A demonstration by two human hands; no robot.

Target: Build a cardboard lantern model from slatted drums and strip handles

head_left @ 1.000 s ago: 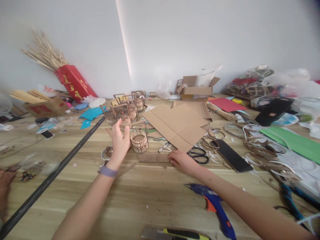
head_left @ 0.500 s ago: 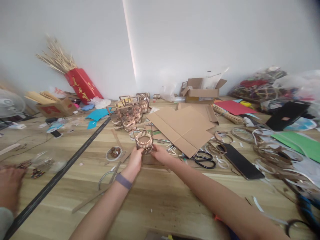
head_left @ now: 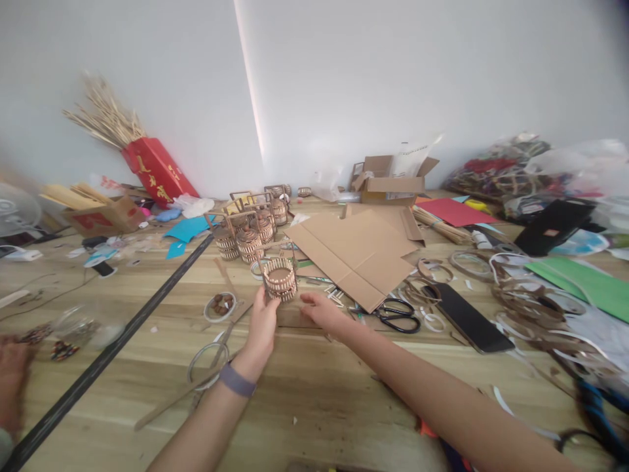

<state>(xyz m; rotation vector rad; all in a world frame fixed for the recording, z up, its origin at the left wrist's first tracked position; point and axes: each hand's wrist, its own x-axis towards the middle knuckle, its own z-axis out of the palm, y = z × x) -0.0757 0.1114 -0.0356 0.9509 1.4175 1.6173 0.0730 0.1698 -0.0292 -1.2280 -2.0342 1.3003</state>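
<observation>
A small round basket [head_left: 280, 283] of pale slats with a tall brown handle stands in front of me, its top without a lid. My left hand [head_left: 264, 320], with a purple band at the wrist, grips its lower left side between thumb and fingers. To the right of the basket, my right hand [head_left: 322, 311] is off it, fingers stretched toward it and holding nothing visible. Behind stand several similar handled baskets with lids [head_left: 249, 241]. A white dish [head_left: 209, 315] with brown pieces lies to the left.
Flat cardboard [head_left: 351, 252] covers the middle back. Black-handled scissors [head_left: 400, 321], a phone [head_left: 472, 322] and coiled strips [head_left: 535, 292] lie at the right. A black strip [head_left: 132, 329] crosses the table. Another person's hand [head_left: 12, 367] is at the left edge.
My right hand has let go of the basket and is now a little to its right. My left hand keeps its hold. The view has shifted slightly.
</observation>
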